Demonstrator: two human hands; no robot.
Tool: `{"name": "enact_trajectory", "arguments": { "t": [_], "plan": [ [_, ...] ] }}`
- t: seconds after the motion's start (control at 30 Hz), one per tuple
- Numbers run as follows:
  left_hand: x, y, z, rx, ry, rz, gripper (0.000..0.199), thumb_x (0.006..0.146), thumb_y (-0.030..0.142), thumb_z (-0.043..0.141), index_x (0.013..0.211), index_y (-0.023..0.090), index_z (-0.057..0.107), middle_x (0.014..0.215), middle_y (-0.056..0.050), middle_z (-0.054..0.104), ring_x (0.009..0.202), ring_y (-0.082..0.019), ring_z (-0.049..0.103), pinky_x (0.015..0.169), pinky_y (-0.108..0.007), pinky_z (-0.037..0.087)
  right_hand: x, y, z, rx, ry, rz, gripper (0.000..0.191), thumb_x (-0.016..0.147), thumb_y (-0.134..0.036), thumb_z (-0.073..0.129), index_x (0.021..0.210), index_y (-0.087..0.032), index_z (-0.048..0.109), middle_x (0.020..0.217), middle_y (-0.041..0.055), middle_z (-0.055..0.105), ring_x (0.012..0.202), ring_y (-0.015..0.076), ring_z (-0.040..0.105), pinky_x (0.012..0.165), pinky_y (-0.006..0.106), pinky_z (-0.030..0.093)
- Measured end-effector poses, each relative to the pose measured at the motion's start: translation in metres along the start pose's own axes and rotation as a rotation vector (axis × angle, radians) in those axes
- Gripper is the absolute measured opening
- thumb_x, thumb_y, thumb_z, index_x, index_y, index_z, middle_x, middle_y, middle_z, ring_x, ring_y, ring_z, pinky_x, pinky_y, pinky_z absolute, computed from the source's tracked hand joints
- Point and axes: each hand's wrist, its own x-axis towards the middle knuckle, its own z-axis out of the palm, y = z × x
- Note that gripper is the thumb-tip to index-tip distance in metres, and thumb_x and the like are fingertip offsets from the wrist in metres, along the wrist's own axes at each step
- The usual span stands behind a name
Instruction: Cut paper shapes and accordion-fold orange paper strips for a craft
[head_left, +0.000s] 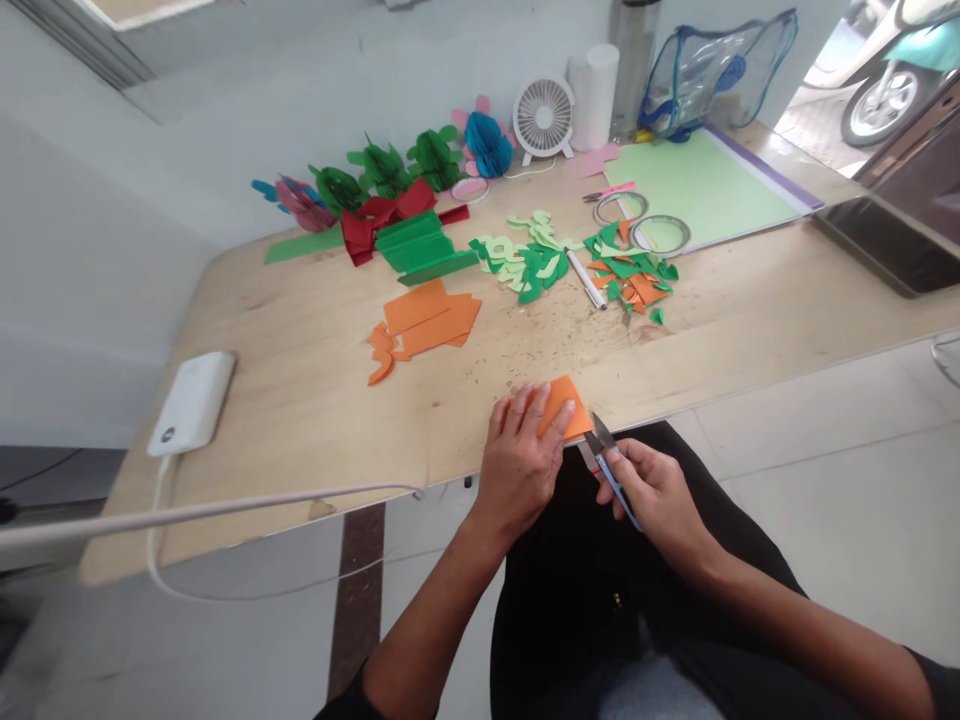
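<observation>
At the table's front edge, a folded piece of orange paper (566,408) lies under my left hand (523,450). The fingers and thumb rest bent over its top and hold it against the wood. Just right of it, my right hand (651,482) is closed around blue-handled thread snips (616,488). Their two blades stand apart, pointing up and left at the paper's right corner; whether they touch the paper is hard to tell. Farther back lie more orange paper pieces (435,318), some cut in curved shapes.
Green and orange scraps (637,280), a white pen (585,278) and tape rolls (660,235) lie mid-table. Behind are folded green paper (420,245), paper flowers and a small fan (544,118). A phone (892,240) is right; a white power bank (193,400) with cable is left.
</observation>
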Motion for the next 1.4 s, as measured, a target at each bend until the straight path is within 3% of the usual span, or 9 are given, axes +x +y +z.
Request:
{"name": "enact_trajectory", "arguments": {
  "t": [0.23,0.43,0.77,1.07,1.27,1.4],
  "plan": [
    [-0.001,-0.001,0.0,0.041,-0.075,0.037,0.057,0.089,0.04,0.052,0.141,0.018,0.043,0.146,-0.017,0.044,0.134,-0.037,0.037,0.107,-0.055,0.03,-0.002,-0.007,0.0,0.038,-0.015,-0.008,0.035,0.085,-0.052,0.055,0.079,-0.018,0.058,0.059,-0.0028,0.058,0.046,0.0081,0.047,0.047,0.023,0.036],
    [-0.001,-0.002,0.004,0.113,-0.095,0.052,0.053,0.093,0.035,0.046,0.143,0.02,0.04,0.147,-0.014,0.043,0.135,-0.035,0.037,0.108,-0.054,0.03,-0.003,-0.003,0.0,0.11,0.05,0.0,0.029,0.086,-0.047,0.054,0.079,-0.018,0.056,0.062,-0.0039,0.054,0.045,0.0062,0.042,0.046,0.023,0.031],
    [-0.003,-0.007,0.005,0.151,-0.05,0.159,0.05,0.093,0.028,0.046,0.142,0.019,0.042,0.148,-0.015,0.041,0.135,-0.035,0.038,0.106,-0.053,0.032,-0.01,-0.006,-0.001,0.289,-0.01,0.106,0.026,0.08,-0.042,0.06,0.076,-0.017,0.054,0.068,-0.0042,0.053,0.043,0.0025,0.035,0.044,0.023,0.02],
    [-0.008,-0.018,0.003,0.134,-0.077,0.256,0.055,0.09,0.018,0.046,0.145,0.02,0.037,0.151,-0.012,0.037,0.139,-0.032,0.033,0.11,-0.05,0.03,-0.015,-0.013,0.001,0.434,-0.07,0.246,0.028,0.071,-0.041,0.069,0.077,-0.016,0.058,0.07,-0.0043,0.049,0.043,0.0013,0.03,0.042,0.023,0.016],
    [-0.009,-0.018,0.002,0.119,-0.081,0.258,0.056,0.091,0.014,0.041,0.146,0.019,0.035,0.151,-0.013,0.037,0.141,-0.032,0.03,0.11,-0.049,0.03,-0.013,-0.012,-0.004,0.459,-0.079,0.26,0.035,0.074,-0.048,0.068,0.069,-0.016,0.055,0.064,-0.0053,0.043,0.043,0.0007,0.018,0.042,0.024,0.009],
    [-0.008,-0.019,0.002,0.097,-0.09,0.262,0.056,0.091,0.013,0.041,0.146,0.019,0.035,0.151,-0.013,0.036,0.141,-0.033,0.03,0.11,-0.05,0.03,-0.012,-0.012,-0.005,0.453,-0.075,0.253,0.036,0.073,-0.049,0.069,0.069,-0.017,0.055,0.062,-0.0058,0.042,0.043,0.0009,0.018,0.042,0.024,0.008]
  ]
}}
